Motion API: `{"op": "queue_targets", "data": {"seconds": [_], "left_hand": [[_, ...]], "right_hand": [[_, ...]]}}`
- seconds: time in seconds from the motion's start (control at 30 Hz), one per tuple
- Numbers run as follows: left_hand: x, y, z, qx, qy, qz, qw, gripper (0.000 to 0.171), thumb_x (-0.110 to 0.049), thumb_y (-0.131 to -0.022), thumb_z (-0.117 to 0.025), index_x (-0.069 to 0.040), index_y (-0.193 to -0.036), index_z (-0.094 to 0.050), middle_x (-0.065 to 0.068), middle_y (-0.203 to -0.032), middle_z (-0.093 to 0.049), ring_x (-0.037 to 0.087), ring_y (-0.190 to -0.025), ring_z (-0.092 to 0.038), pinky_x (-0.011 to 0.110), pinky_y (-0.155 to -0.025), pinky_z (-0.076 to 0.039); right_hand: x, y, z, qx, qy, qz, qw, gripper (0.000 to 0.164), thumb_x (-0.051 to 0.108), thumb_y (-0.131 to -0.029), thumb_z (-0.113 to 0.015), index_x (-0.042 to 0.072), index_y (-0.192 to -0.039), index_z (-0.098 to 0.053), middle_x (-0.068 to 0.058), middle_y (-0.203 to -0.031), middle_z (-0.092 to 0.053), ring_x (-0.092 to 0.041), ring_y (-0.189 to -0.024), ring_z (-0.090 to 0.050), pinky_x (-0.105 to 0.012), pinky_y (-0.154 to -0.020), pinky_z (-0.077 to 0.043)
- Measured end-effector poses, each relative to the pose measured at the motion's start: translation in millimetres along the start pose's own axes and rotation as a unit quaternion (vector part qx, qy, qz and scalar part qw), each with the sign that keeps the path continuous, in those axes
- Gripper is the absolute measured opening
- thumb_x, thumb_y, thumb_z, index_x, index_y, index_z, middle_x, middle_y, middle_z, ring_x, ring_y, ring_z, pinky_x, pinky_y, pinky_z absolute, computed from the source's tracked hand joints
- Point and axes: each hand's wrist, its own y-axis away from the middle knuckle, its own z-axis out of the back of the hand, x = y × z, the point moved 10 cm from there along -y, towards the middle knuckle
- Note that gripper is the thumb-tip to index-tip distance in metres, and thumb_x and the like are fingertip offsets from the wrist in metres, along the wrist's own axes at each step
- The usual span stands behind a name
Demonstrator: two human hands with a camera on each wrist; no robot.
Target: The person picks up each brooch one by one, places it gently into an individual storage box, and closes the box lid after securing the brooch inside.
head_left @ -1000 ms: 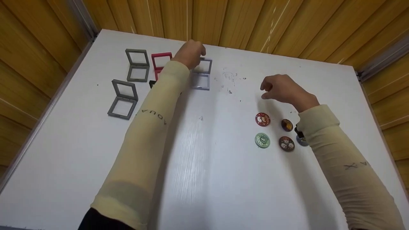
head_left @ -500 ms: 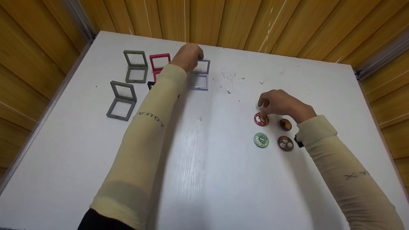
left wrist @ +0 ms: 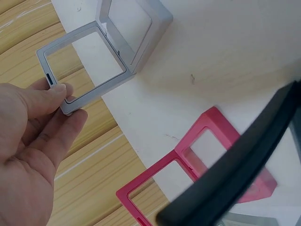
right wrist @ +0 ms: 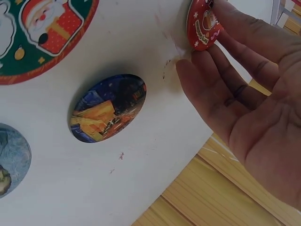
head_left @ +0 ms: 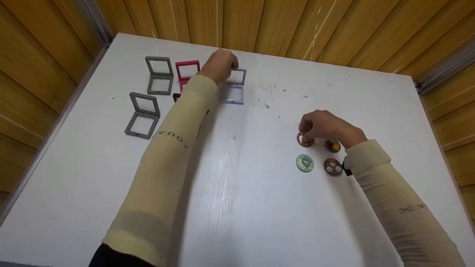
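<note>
In the head view, the left hand (head_left: 219, 66) is at the upper centre of the frame, over the upper left part of a pale grey-blue hinged frame (head_left: 235, 85) standing open; its grip is hard to read there. Right of centre, the right hand (head_left: 323, 124) has thumb and finger together on a round red badge (head_left: 300, 139), which shows partly below the fingertips, just above a light green badge (head_left: 305, 163). In the left wrist view, the pale frame fills the upper left, two square windowed panels spread at the hinge; thumb and fingers clamp a lower corner of the nearer panel, and a pink-red frame (left wrist: 214, 123) opens at lower centre. In the right wrist view, the red badge, glossy with white stars and lettering, tilts at upper right, pinched between thumb and fingers; a blue-and-yellow badge (right wrist: 108, 108) lies apart, left of centre.
</note>
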Motion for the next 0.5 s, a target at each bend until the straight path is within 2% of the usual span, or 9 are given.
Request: {"op": "queue_targets", "data": {"seconds": [0.17, 0.43, 0.5], "left_hand": [[1.2, 0.2, -0.7, 0.003, -0.003, -0.002, 1.0, 0.036, -0.001, -0.106, -0.063, -0.012, -0.138, -0.072, 0.009, -0.138, -0.069, 0.022, -0.127, -0.063, 0.03, -0.11, -0.048], [2.6, 0.4, -3.0, 0.007, 0.002, -0.005, 1.0, 0.035, -0.003, -0.107, -0.063, -0.013, -0.139, -0.072, 0.009, -0.139, -0.069, 0.023, -0.128, -0.063, 0.031, -0.11, -0.048], [2.8, 0.6, -3.1, 0.007, 0.005, -0.006, 0.9999, 0.034, -0.005, -0.107, -0.064, -0.013, -0.139, -0.072, 0.008, -0.138, -0.069, 0.023, -0.129, -0.063, 0.031, -0.11, -0.048]], "right_hand": [[-7, -3, -2, 0.004, -0.008, -0.008, 1.0, 0.021, 0.009, -0.093, -0.081, 0.004, -0.111, -0.071, -0.015, -0.111, -0.066, -0.032, -0.098, -0.058, -0.045, -0.084, -0.053], [-14, -2, 1, -0.015, -0.014, -0.014, 1.0, 0.017, 0.012, -0.094, -0.083, 0.006, -0.107, -0.076, -0.015, -0.11, -0.067, -0.033, -0.1, -0.057, -0.045, -0.086, -0.053], [-13, -2, 3, -0.021, -0.014, -0.005, 1.0, 0.015, 0.012, -0.094, -0.082, 0.005, -0.106, -0.076, -0.015, -0.109, -0.068, -0.033, -0.1, -0.057, -0.045, -0.085, -0.052]]}}
